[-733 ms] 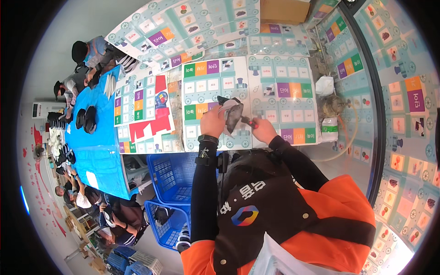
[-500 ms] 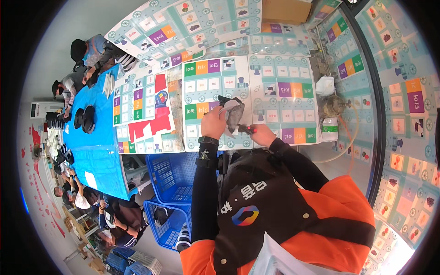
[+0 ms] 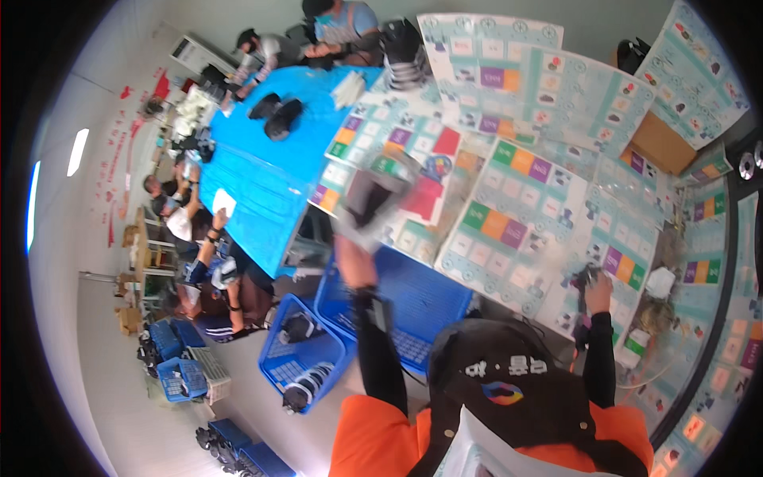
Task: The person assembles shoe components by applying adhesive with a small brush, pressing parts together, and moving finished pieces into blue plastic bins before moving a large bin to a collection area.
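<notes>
My left hand [image 3: 356, 261], smeared by motion, is closed on a floppy dark-and-grey piece [image 3: 375, 199] that looks like a shoe upper. It is held up over the left part of the table, above the near edge. Far to the right, my right hand [image 3: 598, 294] is low over the printed sheets, its fingers closed around a small dark tool [image 3: 586, 277]. The tool's exact kind is too blurred to tell. A wide gap lies between my two hands.
Blue plastic baskets [image 3: 306, 338] stand below the table's near edge, one holding dark-and-white shoes. On the blue-covered table [image 3: 274, 187] lie black shoes [image 3: 278, 118]. Several people sit around it. Printed boards [image 3: 548, 87] and a cardboard box [image 3: 661, 143] stand at the back.
The view has turned toward the left. My left hand has carried the shoe upper left, off the middle sheets. My right hand has moved away from it to the right.
</notes>
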Demonstrator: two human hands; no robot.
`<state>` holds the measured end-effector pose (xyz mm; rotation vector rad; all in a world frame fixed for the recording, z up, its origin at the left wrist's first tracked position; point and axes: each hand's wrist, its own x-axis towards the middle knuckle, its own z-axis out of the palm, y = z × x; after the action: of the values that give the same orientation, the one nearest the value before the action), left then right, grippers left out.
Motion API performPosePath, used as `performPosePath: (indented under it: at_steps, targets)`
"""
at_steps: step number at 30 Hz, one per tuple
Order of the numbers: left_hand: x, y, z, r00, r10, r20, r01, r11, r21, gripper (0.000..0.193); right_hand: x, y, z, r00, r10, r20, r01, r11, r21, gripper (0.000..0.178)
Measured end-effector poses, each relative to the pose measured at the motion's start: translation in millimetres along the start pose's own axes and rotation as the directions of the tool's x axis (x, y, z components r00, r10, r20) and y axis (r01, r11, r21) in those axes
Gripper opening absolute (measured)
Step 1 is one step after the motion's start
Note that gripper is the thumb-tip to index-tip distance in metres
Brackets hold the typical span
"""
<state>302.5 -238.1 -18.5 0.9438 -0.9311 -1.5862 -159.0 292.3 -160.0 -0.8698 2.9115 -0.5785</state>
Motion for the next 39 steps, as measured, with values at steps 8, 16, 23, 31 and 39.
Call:
performPosePath:
  at_steps: [8, 16, 23, 31, 39]
  targets:
    - [29, 70, -49, 0.832, 0.464, -0.304, -0.361, 0.869, 0.339, 0.039, 48, -167, -11, 0.96, -0.174, 0.219, 0.139, 0.976, 0.168, 0.029]
    - [-295, -306, -259, 0.495, -0.861, -0.111, -0.273, -0.276, 0.922, 0.037, -5, -310, 55, 0.449, -0.606, 0.656, 0.204, 0.785, 0.585, 0.018]
    - [-540, -329, -306, 0.532, -0.843, -0.077, 0.08, -0.041, 0.996, 0.03, -77, -322, 177, 0.142, -0.536, 0.832, 0.304, 0.824, 0.478, 0.017]
    - [-496, -371, -357, 0.196, -0.916, -0.349, 0.621, 0.392, -0.679, 0.024, -108, -249, 297, 0.157, -0.024, 0.987, -0.39, 0.917, 0.085, 0.011]
    - [-383, -472, -334, -0.044, -0.944, -0.328, 0.243, 0.309, -0.92, 0.054, -156, -190, 297, 0.161, -0.033, 0.986, -0.211, 0.975, 0.067, 0.018]
